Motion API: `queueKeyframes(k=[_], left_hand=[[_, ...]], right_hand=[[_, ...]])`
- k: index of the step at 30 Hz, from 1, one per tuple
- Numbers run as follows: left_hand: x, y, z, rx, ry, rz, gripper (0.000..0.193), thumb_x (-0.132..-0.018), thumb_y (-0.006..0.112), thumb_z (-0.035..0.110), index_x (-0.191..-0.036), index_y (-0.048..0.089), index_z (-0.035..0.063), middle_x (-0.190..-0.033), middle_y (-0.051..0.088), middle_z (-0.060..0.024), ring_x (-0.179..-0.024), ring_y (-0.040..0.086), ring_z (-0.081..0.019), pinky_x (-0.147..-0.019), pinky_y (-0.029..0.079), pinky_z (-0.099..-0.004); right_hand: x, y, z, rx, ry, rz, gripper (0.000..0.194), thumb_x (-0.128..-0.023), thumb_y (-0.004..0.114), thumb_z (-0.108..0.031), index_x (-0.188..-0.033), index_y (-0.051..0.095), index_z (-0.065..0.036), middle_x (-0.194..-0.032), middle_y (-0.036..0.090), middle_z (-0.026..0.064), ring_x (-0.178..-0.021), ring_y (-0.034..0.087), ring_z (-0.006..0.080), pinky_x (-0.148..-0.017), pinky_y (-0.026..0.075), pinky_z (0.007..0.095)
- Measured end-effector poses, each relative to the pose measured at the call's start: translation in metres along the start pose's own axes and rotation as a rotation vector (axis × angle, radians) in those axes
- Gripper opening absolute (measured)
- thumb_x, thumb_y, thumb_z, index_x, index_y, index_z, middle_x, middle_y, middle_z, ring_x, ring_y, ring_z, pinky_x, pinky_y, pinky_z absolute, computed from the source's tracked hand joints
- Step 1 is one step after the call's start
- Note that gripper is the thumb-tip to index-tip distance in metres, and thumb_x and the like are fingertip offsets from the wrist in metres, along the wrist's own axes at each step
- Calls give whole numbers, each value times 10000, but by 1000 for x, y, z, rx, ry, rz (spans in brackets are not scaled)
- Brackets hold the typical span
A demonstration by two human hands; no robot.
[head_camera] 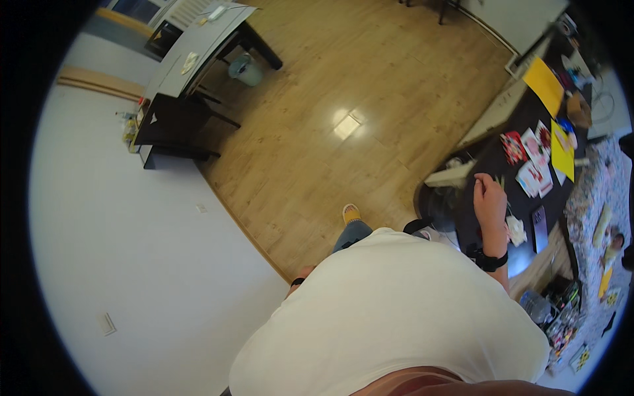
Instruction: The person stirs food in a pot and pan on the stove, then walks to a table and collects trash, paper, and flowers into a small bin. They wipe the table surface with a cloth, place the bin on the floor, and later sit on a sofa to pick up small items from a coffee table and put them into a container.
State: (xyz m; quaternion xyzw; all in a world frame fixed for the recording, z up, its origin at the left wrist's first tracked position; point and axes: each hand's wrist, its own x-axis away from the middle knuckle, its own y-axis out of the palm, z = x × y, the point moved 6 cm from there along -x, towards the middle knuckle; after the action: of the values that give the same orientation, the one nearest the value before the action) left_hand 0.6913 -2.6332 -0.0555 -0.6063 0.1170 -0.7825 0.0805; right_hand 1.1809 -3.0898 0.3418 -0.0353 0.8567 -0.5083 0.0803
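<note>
My right hand [490,200], with a black band at the wrist, is raised over the near side of a dark desk [512,119]. Its fingers are loosely bent, and I see nothing held in them. White crumpled tissue [516,230] and a purple phone [539,228] lie beside the wrist. Beyond the fingers are small printed cards [535,177], a red patterned packet [513,147] and a yellow sheet [562,148]. Only a sliver of my left hand [307,271] shows at my side, mostly hidden behind my white shirt.
Wood-look floor [317,99] stretches ahead, with my foot in a yellow slipper [350,213]. A white wall [124,222] runs along the left. Farther off stand a table [171,74], a dark chair [173,121] and a waste bin [246,70]. A large plastic bottle [536,306] sits lower right.
</note>
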Motion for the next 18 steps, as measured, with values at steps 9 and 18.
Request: queueKeyframes(k=[9,18], left_hand=[[-52,-240,131,500,194,254,626,-1068,362,499,-961,764,30,-923,774,-107,-852,682,-190,-783,529,-387],[-124,-319,136,501,-32,181,507,-1052,430,404,-1118,738,6,-970,770,-150,-889,720,-237,-765,553,-406]], right_hand=[[-99,191,-264,54,-302,-413,262,-940,653,-277,-841,726,-46,-804,692,229,-786,672,435,-699,532,532],[-263,353,-329,200,-336,-503,257,-905,681,-268,-835,718,-24,-775,683,225,-792,673,438,-713,542,535]])
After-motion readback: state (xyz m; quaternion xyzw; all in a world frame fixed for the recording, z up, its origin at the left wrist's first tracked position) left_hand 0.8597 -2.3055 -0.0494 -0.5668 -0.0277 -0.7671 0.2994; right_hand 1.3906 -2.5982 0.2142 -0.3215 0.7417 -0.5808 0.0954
